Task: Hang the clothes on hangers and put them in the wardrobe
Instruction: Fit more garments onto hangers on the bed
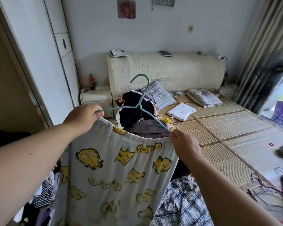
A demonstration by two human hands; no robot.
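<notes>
I see my left hand (83, 118) at nine o'clock, right hand (185, 145) at three, each clamped on teal hanger (138, 107) and waistband of pants (118, 168); yellow lettering seemingly reads "GARFIELD".

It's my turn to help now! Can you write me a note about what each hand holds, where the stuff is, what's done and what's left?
Left grip: pinches one end of the teal hanger together with the waistband of the cat-print pants.
Right grip: pinches the waistband at the hanger's other end.
Clothes pile: on the bed, behind the pants. Wardrobe: on the left.
Done: waistband stretched between the hanger's ends.
Left: secure the pants, hang them in the wardrobe, then do the pile.
</notes>
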